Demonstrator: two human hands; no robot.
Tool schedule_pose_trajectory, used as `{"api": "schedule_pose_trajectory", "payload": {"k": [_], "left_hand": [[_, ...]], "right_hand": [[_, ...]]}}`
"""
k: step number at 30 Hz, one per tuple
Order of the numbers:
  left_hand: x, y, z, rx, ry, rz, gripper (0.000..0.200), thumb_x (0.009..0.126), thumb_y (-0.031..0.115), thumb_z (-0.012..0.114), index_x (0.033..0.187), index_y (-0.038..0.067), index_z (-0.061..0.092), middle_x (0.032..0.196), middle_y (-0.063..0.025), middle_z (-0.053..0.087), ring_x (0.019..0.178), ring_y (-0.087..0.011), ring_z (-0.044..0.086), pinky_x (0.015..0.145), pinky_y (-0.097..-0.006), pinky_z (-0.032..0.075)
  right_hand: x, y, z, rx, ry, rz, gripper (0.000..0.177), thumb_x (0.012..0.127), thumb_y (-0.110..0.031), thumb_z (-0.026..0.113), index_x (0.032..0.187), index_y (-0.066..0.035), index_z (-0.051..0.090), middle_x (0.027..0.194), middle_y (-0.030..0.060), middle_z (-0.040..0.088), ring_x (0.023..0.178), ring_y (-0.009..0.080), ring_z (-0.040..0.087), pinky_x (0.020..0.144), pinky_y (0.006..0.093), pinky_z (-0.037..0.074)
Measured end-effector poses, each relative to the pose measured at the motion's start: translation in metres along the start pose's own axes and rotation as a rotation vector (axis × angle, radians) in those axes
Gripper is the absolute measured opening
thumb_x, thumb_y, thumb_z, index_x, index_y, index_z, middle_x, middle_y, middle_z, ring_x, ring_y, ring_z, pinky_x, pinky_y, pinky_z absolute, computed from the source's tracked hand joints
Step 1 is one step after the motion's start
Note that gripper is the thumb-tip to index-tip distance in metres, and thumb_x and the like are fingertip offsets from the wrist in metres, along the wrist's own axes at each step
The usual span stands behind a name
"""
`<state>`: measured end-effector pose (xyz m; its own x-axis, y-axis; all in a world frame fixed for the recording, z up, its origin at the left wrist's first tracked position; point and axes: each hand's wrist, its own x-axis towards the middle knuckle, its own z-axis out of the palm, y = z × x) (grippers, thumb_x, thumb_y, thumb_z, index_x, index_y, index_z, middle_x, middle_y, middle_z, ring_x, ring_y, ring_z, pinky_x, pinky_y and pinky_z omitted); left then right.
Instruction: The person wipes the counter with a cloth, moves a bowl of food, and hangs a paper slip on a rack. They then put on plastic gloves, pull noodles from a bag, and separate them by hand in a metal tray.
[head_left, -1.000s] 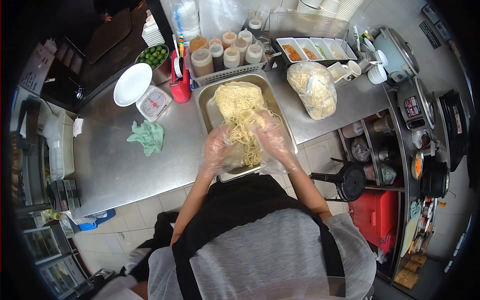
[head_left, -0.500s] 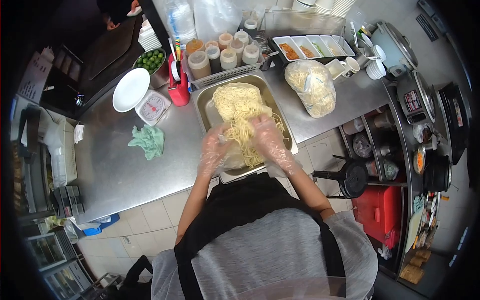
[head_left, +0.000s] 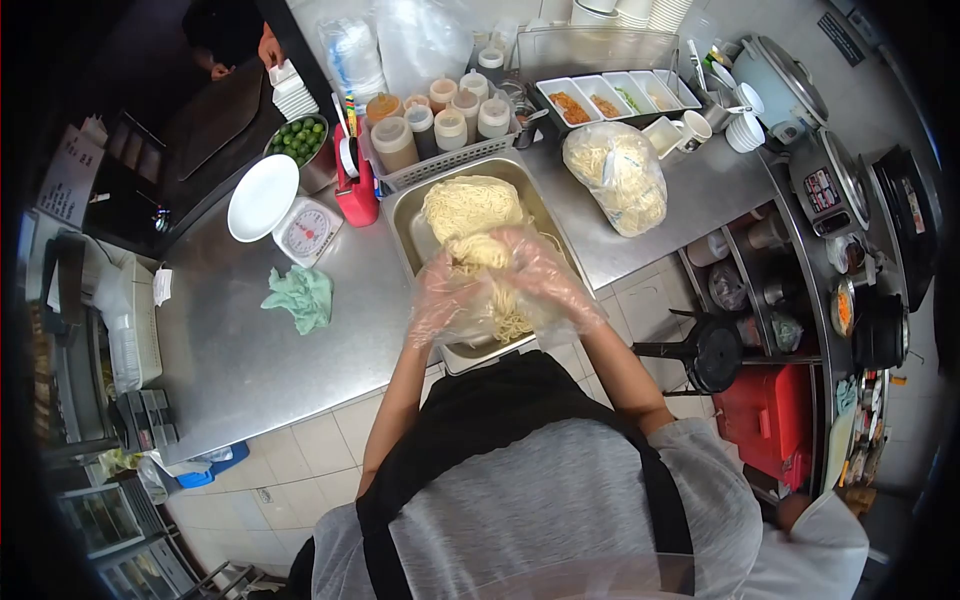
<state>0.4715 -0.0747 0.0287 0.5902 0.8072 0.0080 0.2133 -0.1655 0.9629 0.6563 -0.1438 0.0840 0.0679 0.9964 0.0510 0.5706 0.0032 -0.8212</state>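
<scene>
Both my hands wear clear plastic gloves and are over a metal tray (head_left: pixel 545 195). My left hand (head_left: pixel 445 293) and my right hand (head_left: pixel 543 272) close around a small bundle of yellow noodles (head_left: pixel 479 250) from either side; the gloves partly hide the fingers. Some strands trail down below the bundle. Behind it, a larger pile of noodles (head_left: pixel 470 203) fills the far part of the tray. More loose strands (head_left: pixel 513 325) lie at the tray's near end.
A plastic bag of noodles (head_left: pixel 617 180) sits right of the tray. Leftward are a scale (head_left: pixel 307 232) with a white dish (head_left: pixel 263 198) and a green cloth (head_left: pixel 298 298). Sauce bottles (head_left: pixel 451 128) stand behind. A person's light sleeve (head_left: pixel 815 545) shows at bottom right; another person's hand (head_left: pixel 270 47) is top left.
My hands have drawn closer together, and the noodles between them have gone from loose hanging strands to a compact bundle. A person in light clothing has come into view at bottom right.
</scene>
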Motion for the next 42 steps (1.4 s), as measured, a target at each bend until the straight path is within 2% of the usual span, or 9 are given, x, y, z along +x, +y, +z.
{"api": "schedule_pose_trajectory", "payload": {"k": [3, 7, 13, 16, 19, 28, 31, 35, 42], "left_hand": [[-0.003, -0.003, -0.001, -0.273, 0.010, -0.025, 0.070, 0.080, 0.014, 0.073, 0.140, 0.003, 0.040, 0.127, -0.0106, 0.054, 0.116, -0.0189, 0.053, 0.099, -0.0321, 0.043], [-0.004, -0.009, 0.003, -0.308, -0.009, 0.003, 0.065, 0.081, 0.012, 0.072, 0.139, 0.005, 0.043, 0.124, -0.0085, 0.057, 0.112, -0.0187, 0.055, 0.098, -0.0318, 0.044], [-0.001, 0.019, -0.003, -0.213, 0.060, -0.037, 0.032, 0.080, 0.006, 0.073, 0.110, 0.004, 0.062, 0.104, -0.0032, 0.063, 0.096, -0.0116, 0.059, 0.084, -0.0258, 0.049], [0.006, 0.012, -0.011, -0.143, 0.053, -0.054, 0.024, 0.080, 0.007, 0.073, 0.102, 0.005, 0.063, 0.097, -0.0011, 0.061, 0.091, -0.0103, 0.058, 0.078, -0.0249, 0.049], [0.004, 0.009, -0.019, -0.124, 0.015, -0.026, 0.023, 0.079, 0.006, 0.073, 0.100, 0.004, 0.063, 0.100, -0.0010, 0.060, 0.088, -0.0100, 0.058, 0.075, -0.0246, 0.049], [-0.001, 0.007, -0.011, -0.263, -0.077, 0.045, 0.033, 0.080, 0.001, 0.068, 0.112, 0.005, 0.062, 0.112, -0.0045, 0.059, 0.105, -0.0148, 0.056, 0.092, -0.0283, 0.044], [0.001, 0.011, -0.006, -0.385, -0.050, 0.016, 0.042, 0.081, 0.005, 0.069, 0.121, 0.007, 0.058, 0.116, -0.0066, 0.059, 0.105, -0.0166, 0.057, 0.091, -0.0295, 0.046], [0.005, 0.010, -0.019, -0.181, -0.012, -0.068, 0.054, 0.079, 0.014, 0.072, 0.129, 0.008, 0.053, 0.115, -0.0095, 0.062, 0.103, -0.0179, 0.059, 0.088, -0.0309, 0.048], [0.014, 0.026, -0.021, 0.282, -0.131, 0.043, 0.057, 0.074, 0.015, 0.074, 0.127, 0.011, 0.054, 0.102, -0.0090, 0.068, 0.090, -0.0159, 0.064, 0.080, -0.0321, 0.050]], "right_hand": [[-0.009, 0.003, 0.003, 0.366, -0.105, -0.025, 0.062, 0.074, -0.035, 0.077, 0.123, -0.002, 0.058, 0.119, 0.0165, 0.058, 0.117, 0.0281, 0.053, 0.097, 0.0378, 0.043], [-0.006, 0.025, 0.000, 0.180, -0.131, -0.033, 0.056, 0.073, -0.018, 0.079, 0.124, -0.005, 0.058, 0.122, 0.0136, 0.057, 0.115, 0.0230, 0.053, 0.097, 0.0326, 0.043], [0.001, 0.026, 0.011, 0.201, -0.048, -0.028, 0.040, 0.071, -0.010, 0.069, 0.109, -0.002, 0.061, 0.110, 0.0116, 0.059, 0.104, 0.0208, 0.056, 0.089, 0.0325, 0.044], [-0.001, 0.018, 0.007, 0.080, -0.031, -0.108, 0.042, 0.069, -0.023, 0.075, 0.102, -0.001, 0.059, 0.099, 0.0148, 0.061, 0.095, 0.0275, 0.058, 0.088, 0.0337, 0.043], [-0.004, 0.010, -0.011, 0.258, -0.165, 0.172, 0.052, 0.068, -0.030, 0.078, 0.105, -0.001, 0.058, 0.100, 0.0154, 0.061, 0.093, 0.0285, 0.059, 0.086, 0.0352, 0.044], [0.014, 0.031, 0.007, -0.049, -0.244, -0.085, 0.080, 0.065, -0.032, 0.080, 0.131, -0.001, 0.048, 0.118, 0.0182, 0.061, 0.107, 0.0277, 0.059, 0.094, 0.0356, 0.044], [0.016, 0.037, 0.009, 0.256, -0.283, -0.004, 0.072, 0.068, -0.033, 0.078, 0.126, 0.001, 0.052, 0.114, 0.0158, 0.063, 0.104, 0.0244, 0.059, 0.092, 0.0330, 0.044], [0.009, 0.037, 0.018, 0.620, -0.164, 0.098, 0.060, 0.077, -0.037, 0.072, 0.121, 0.001, 0.057, 0.109, 0.0116, 0.065, 0.097, 0.0170, 0.059, 0.088, 0.0297, 0.045], [0.004, 0.012, 0.007, 0.617, -0.133, 0.082, 0.057, 0.083, -0.039, 0.068, 0.120, 0.003, 0.058, 0.107, 0.0088, 0.065, 0.095, 0.0152, 0.059, 0.085, 0.0295, 0.045]]}}
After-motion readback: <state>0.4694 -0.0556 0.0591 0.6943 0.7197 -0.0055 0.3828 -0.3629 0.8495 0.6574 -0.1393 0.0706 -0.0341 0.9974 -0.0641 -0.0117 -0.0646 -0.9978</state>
